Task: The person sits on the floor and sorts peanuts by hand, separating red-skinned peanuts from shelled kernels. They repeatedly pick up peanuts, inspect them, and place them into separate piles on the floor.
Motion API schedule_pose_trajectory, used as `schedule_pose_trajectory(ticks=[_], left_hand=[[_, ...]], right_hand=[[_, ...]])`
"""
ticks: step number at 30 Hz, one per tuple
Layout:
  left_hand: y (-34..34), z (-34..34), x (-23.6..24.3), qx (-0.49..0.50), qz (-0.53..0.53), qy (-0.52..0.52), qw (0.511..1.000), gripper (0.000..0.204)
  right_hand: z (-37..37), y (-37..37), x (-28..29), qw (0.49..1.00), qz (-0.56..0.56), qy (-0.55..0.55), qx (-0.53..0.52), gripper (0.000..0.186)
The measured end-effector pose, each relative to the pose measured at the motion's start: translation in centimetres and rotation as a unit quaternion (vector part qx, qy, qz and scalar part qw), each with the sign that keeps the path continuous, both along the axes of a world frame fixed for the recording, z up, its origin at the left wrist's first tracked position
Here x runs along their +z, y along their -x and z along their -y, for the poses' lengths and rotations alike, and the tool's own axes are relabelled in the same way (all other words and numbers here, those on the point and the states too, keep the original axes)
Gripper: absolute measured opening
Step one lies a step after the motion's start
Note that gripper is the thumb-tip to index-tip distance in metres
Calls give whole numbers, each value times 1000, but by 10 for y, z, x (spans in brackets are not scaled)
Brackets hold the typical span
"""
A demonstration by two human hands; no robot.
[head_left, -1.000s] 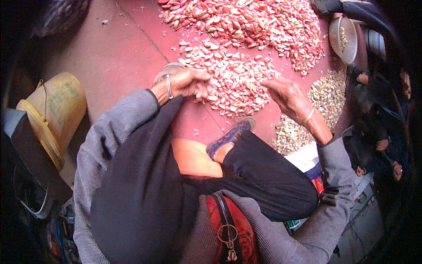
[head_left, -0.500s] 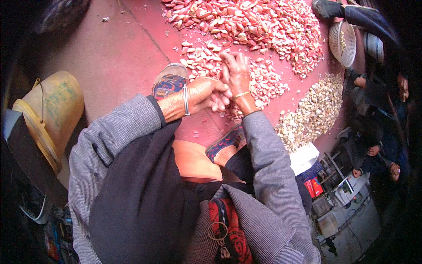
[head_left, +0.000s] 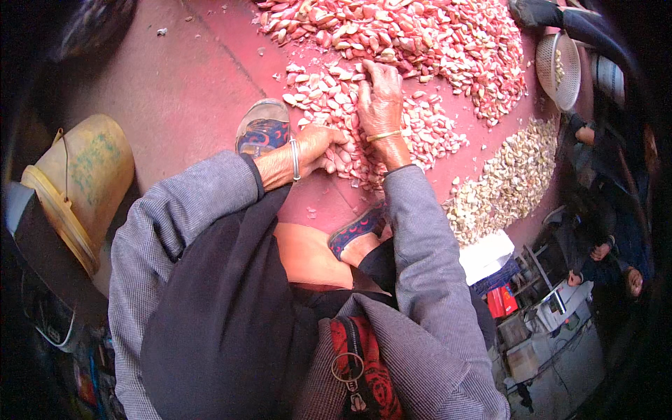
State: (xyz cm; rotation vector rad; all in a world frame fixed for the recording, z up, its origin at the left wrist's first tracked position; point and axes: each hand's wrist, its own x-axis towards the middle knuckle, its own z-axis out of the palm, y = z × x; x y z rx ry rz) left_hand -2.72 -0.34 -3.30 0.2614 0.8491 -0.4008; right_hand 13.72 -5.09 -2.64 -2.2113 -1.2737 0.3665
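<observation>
My left hand [head_left: 329, 149] rests at the near edge of a pile of pink garlic cloves [head_left: 330, 96], fingers curled; whatever is in it is hard to make out. Just above and right of it, my right hand [head_left: 379, 94] reaches over that pile with bent fingers apart, touching or close to the cloves. A larger pinkish-red heap [head_left: 392, 24] lies beyond. My shoes [head_left: 262, 133] are below and beside the pile, on the red floor [head_left: 196, 84].
Pale small pieces [head_left: 504, 178] form a pile at right, near a white perforated basket [head_left: 560, 73] and white box [head_left: 485, 253]. Other people's hands [head_left: 600, 250] and dark clothing show at far right. A yellow bucket [head_left: 87, 182] lies tilted at left.
My right hand has swung left and up from the pile's right side, past my left hand and farther into the cloves. My left hand has shifted slightly down and right.
</observation>
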Motion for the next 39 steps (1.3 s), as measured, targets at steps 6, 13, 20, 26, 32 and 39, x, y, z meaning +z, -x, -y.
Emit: schedule_pose_trajectory(ticks=[6,13,20,26,32,39], left_hand=[[5,-7,-5,3,-12,26,1000,22],[2,-19,3,81,-9,31,996,24],[6,-26,1,142,-24,-6,989,31],[8,-31,4,219,14,4,976,28],[16,-34,1,170,-26,-29,985,33],[19,-28,2,122,7,-5,992,29]], right_hand=[[10,9,4,996,-26,-32,83,21],[3,-37,-7,1000,21,8,-20,17],[-5,-41,-9,998,24,51,-14,14],[9,7,45,968,-233,86,43,15],[19,10,39,989,-122,70,-40,11],[15,-6,8,993,-8,105,51,15]])
